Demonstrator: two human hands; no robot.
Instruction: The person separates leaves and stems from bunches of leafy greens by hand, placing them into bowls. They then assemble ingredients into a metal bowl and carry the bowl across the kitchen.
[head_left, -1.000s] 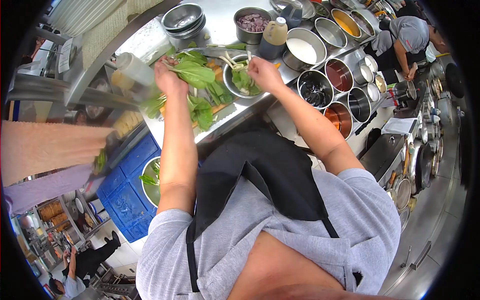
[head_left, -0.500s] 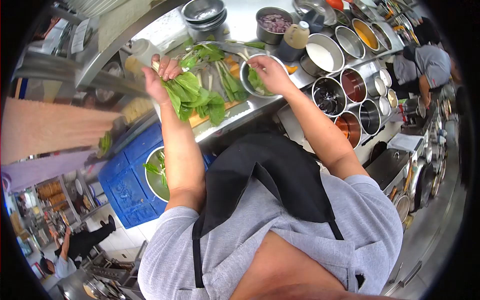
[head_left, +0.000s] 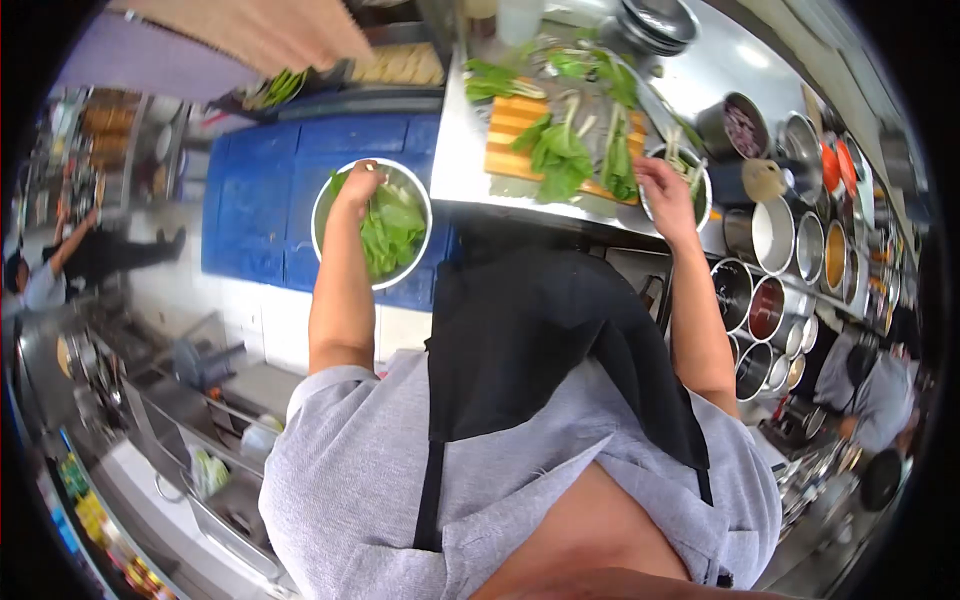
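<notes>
My left hand (head_left: 358, 187) is closed around a bunch of leafy greens (head_left: 393, 235) inside the rim of a round metal bowl (head_left: 428, 225) at the left. Part of the bunch is hidden by my fingers. At the counter, my right hand (head_left: 668, 203) hovers by a second metal bowl (head_left: 706, 205) with pale stems (head_left: 684, 165) in it. Its fingers are loosely bent and apart, with nothing visible in them. More greens (head_left: 560, 158) lie across a striped wooden cutting board (head_left: 502, 140) just left of that hand.
Blue container lids (head_left: 245, 200) support the left bowl. Along the counter stand a pot of chopped purple onion (head_left: 740, 132), a capped bottle (head_left: 765, 181), stacked metal bowls (head_left: 662, 22) and several sauce pots (head_left: 767, 305). Other people work at far left and far right.
My view has turned left. My left hand has carried the greens from above the counter down into the bowl on the blue lids. My right hand has drawn back from inside the counter bowl.
</notes>
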